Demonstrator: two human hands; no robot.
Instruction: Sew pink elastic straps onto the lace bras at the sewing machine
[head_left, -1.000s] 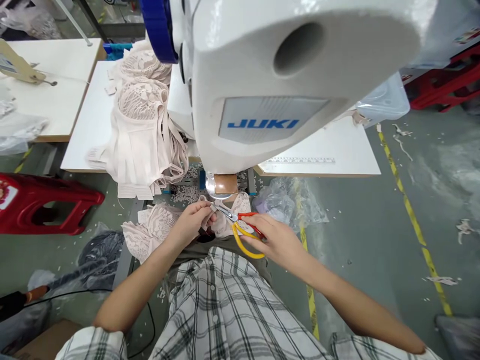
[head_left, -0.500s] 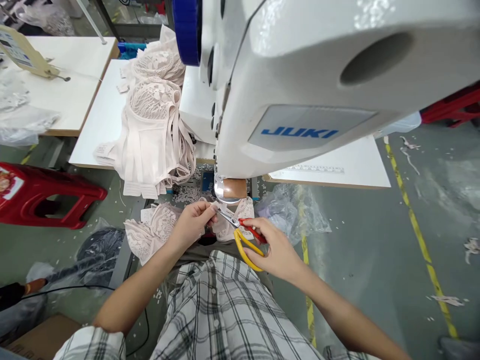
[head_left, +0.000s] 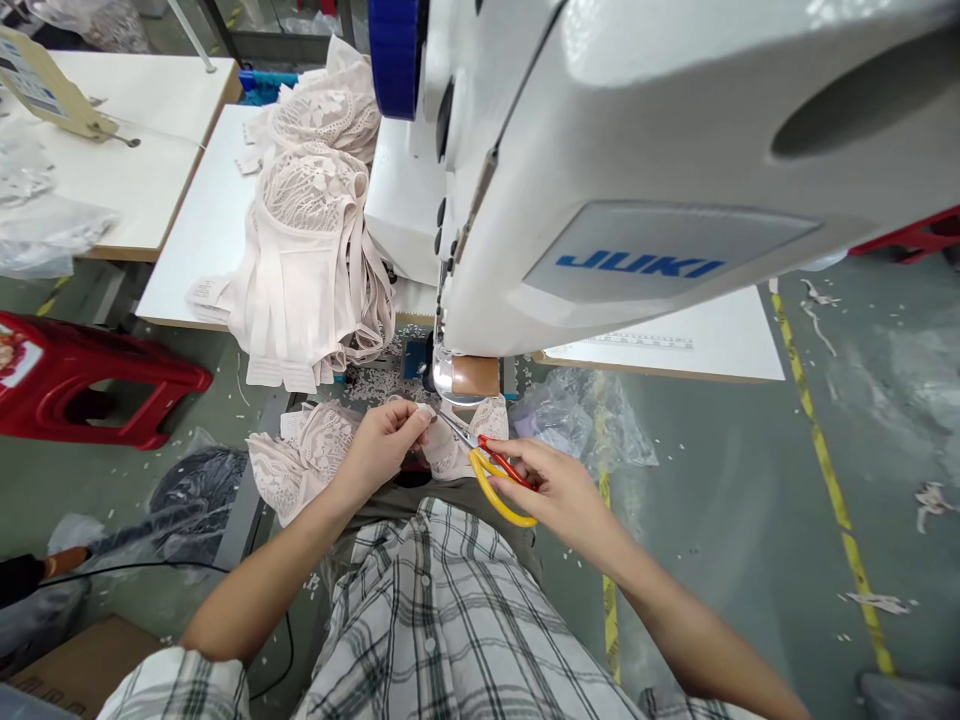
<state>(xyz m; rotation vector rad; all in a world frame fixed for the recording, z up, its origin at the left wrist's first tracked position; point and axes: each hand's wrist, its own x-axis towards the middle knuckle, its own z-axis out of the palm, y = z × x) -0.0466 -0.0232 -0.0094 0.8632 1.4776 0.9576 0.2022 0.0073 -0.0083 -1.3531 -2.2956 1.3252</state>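
My left hand (head_left: 382,440) pinches the edge of a pale pink lace bra, just in front of the sewing machine. One lace cup of the bra (head_left: 301,460) hangs left of that hand, and its other part lies under the scissors. My right hand (head_left: 561,490) is closed around scissors (head_left: 501,490) with one yellow and one red handle. Their blades point up and left, with the tips right at my left fingertips. Whether the tips touch the fabric I cannot tell.
The white JUKI sewing machine (head_left: 645,250) overhangs close in front. A stack of pink bras (head_left: 300,260) drapes over the white table (head_left: 187,240) on the left. A red stool (head_left: 150,400) stands left. Clear plastic bags (head_left: 600,420) lie on the floor to the right.
The scissors' handles have closed together and swung slightly right and up with my right hand. My left hand keeps its pinch. The view has shifted slightly, so the machine appears larger.
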